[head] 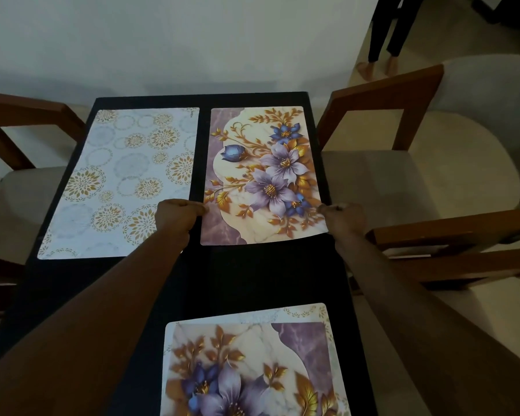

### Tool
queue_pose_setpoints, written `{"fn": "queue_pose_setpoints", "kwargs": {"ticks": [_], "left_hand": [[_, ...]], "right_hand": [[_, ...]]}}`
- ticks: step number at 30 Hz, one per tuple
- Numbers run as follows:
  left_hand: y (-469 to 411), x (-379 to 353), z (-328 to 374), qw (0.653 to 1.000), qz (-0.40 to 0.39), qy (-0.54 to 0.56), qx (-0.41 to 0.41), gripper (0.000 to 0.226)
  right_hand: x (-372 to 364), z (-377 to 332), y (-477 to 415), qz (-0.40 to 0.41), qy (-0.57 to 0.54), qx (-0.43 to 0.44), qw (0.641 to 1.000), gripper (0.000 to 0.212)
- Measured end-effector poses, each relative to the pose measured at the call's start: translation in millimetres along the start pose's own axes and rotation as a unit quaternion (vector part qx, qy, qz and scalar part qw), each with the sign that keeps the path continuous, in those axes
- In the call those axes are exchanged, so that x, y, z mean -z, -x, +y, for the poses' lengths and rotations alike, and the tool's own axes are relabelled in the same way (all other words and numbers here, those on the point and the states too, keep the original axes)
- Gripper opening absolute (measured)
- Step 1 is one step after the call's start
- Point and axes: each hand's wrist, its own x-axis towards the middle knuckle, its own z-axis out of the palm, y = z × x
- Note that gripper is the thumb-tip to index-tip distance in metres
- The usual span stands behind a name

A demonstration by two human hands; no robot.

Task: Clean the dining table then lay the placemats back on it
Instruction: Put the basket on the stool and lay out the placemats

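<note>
Floral placemat: far right of dark surface | left hand: fingers curled, pinching mat's left edge | right hand: pinching mat's right edge | gold-circle placemat: flat, just beside on left | second floral placemat: near end of surface

Light: dim, soft, glare-free.
Focus: far placemat crisp at the grip; near placemat blurred.
Edges: chairs flanking the grip bow.
</note>
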Motion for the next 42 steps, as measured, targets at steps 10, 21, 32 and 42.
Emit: {"fn": "queue_pose_setpoints", "kwargs": {"ticks": [10,21,32,42], "left_hand": [[1.1,-0.4,3.8,1.0,-0.004,-0.014,0.01,0.018],[-0.2,-1.1,2.3,0.999,0.009,-0.044,0.01,0.02],[15.4,-5.3,1.8,0.991,0.044,-0.102,-0.073,0.013],[114.6,29.2,-36.5,0.972,0.003,-0.141,-0.188,0.002]], "right_hand": [[-0.5,-2.5,6.5,-0.001,0.049,0.025,0.998,0.017],[2.1,-3.8,12.1,0.013,0.131,0.079,0.988,0.022],[3.7,-8.0,21.1,0.019,0.175,0.111,0.978,0.03],[27.7,27.3,121.1,-0.001,0.23,0.221,0.948,0.039]]}}
